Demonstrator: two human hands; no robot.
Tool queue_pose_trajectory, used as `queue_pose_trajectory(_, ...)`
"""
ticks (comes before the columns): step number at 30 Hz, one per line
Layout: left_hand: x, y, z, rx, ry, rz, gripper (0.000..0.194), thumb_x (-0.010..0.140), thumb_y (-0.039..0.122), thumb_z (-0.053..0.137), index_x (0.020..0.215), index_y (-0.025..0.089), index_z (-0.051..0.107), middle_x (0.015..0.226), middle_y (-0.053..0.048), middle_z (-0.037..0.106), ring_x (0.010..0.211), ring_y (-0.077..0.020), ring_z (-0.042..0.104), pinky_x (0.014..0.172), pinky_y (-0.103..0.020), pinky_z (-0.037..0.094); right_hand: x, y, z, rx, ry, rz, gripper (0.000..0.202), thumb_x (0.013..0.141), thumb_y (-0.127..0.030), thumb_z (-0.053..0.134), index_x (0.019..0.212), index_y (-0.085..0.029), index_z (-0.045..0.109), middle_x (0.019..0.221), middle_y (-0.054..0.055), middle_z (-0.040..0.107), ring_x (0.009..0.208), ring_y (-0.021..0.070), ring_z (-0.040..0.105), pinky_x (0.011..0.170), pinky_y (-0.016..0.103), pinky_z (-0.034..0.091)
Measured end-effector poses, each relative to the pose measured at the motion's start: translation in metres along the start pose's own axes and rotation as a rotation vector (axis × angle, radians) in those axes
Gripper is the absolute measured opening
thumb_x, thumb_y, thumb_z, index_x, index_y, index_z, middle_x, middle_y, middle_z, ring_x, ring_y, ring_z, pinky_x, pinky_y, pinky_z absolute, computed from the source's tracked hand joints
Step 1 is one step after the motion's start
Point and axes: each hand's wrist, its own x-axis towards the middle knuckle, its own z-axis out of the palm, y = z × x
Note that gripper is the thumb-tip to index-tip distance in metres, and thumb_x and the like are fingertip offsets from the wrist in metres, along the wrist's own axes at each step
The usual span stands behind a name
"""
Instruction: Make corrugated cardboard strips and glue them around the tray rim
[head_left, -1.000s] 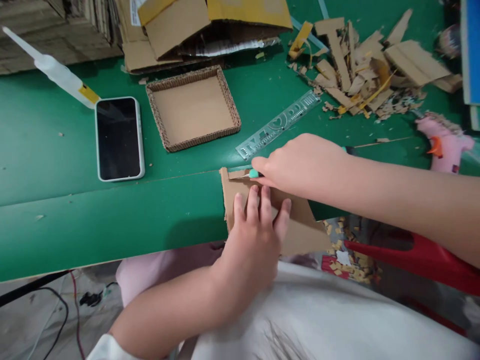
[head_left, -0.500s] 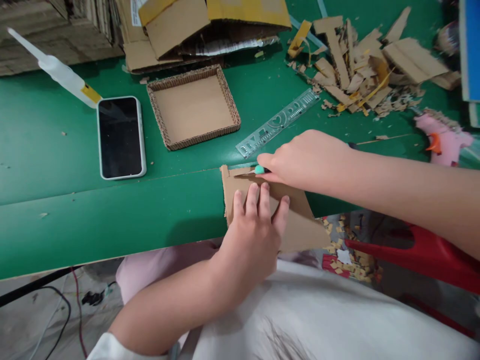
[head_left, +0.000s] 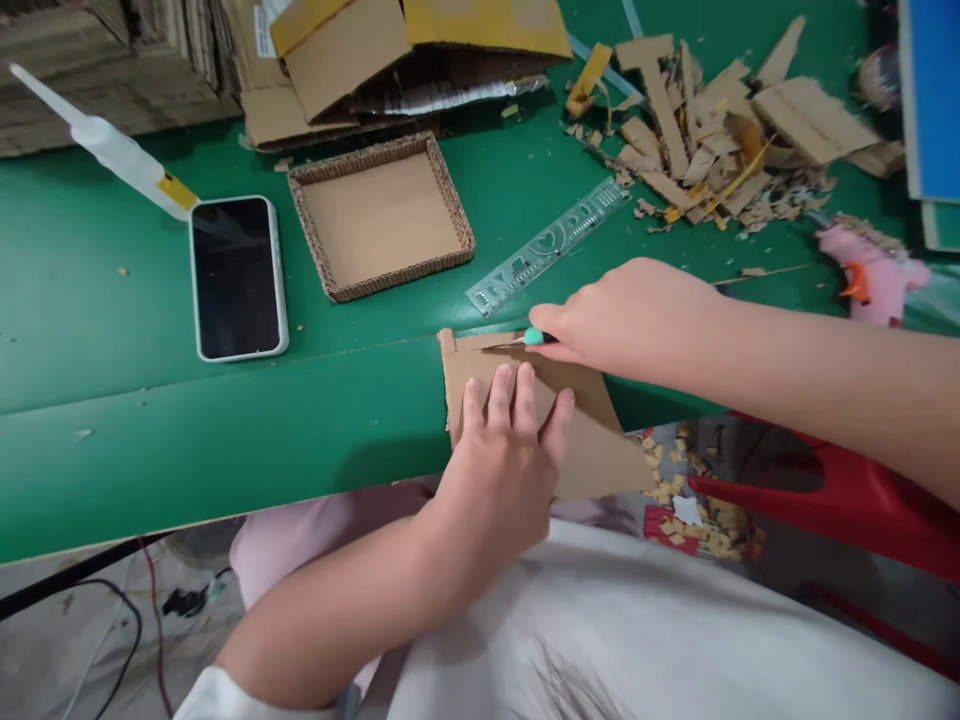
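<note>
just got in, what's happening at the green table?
A person is cutting cardboard. The left hand presses a cardboard piece flat at the table edge; the right hand holds a teal-tipped knife, its blade on the piece's top edge. Nearby lie a clear ruler, a cardboard tray, a phone and cardboard scraps.

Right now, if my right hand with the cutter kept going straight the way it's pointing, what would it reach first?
The right hand points its cutter leftward along the cardboard piece. It would probably run off that piece's left edge onto the bare green table; the phone sits farther back, likely off that line.
</note>
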Motion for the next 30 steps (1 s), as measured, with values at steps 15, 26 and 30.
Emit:
queue_pose_trajectory(15, 0.0, 0.0, 0.0, 0.0, -0.01, -0.02, 0.08, 0.075, 0.039, 0.059, 0.145, 0.015, 0.027, 0.147, -0.028, 0.029, 0.135, -0.0446, 0.029, 0.104, -0.06, 0.029, -0.024, 0.02, 0.024, -0.107, -0.101, 0.134, 0.038, 0.093, -0.045, 0.032, 0.099, -0.018, 0.058, 0.067, 0.009, 0.067, 0.061, 0.0218, 0.062, 0.053, 0.027, 0.024)
queue_pose_trajectory(26, -0.001, -0.001, -0.001, -0.008, 0.026, -0.025, 0.079, 0.074, 0.035, 0.06, 0.144, 0.014, 0.029, 0.145, -0.03, 0.03, 0.133, -0.0446, 0.031, 0.104, -0.059, 0.03, -0.053, 0.036, 0.041, -0.111, -0.089, 0.219, 0.04, 0.093, -0.046, 0.031, 0.101, -0.019, 0.059, 0.07, 0.011, 0.069, 0.057, 0.0181, 0.059, 0.055, 0.028, 0.021)
queue_pose_trajectory(30, -0.002, -0.001, -0.001, -0.011, 0.022, -0.018, 0.081, 0.074, 0.035, 0.06, 0.144, 0.014, 0.028, 0.146, -0.03, 0.029, 0.133, -0.0444, 0.031, 0.104, -0.059, 0.03, -0.054, 0.036, 0.042, -0.135, -0.079, 0.219, 0.038, 0.093, -0.044, 0.03, 0.1, -0.02, 0.058, 0.072, 0.01, 0.069, 0.057, 0.017, 0.058, 0.053, 0.028, 0.02)
